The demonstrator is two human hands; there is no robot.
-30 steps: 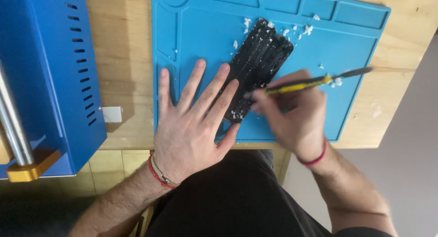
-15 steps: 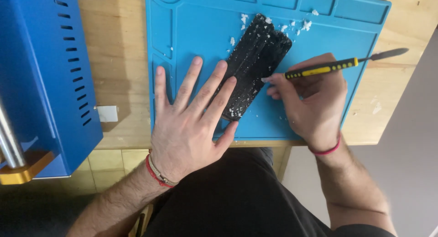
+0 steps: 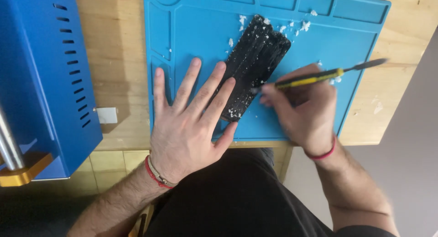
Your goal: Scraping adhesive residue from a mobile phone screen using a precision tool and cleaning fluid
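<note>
Pressing the left hand (image 3: 189, 123) flat, fingers spread, on the black slab (image 3: 253, 67) in the middle of the blue mat (image 3: 191, 31). Gripping the yellow tool (image 3: 315, 77) in the right hand (image 3: 303, 111), now swinging back to the slab's near edge, scraping white bits.

Matt rubbery blue mat (image 3: 200, 31), wooden table (image 3: 114, 45)

A work mat (image 3: 191, 31) lies on the bench (image 3: 118, 59), with a machine housing (image 3: 41, 81) to its left. On the mat lies a flat panel (image 3: 255, 63); the left hand (image 3: 187, 127) presses its near end, and the right hand (image 3: 303, 111) with a spudger (image 3: 315, 77) sits just right of it.
</note>
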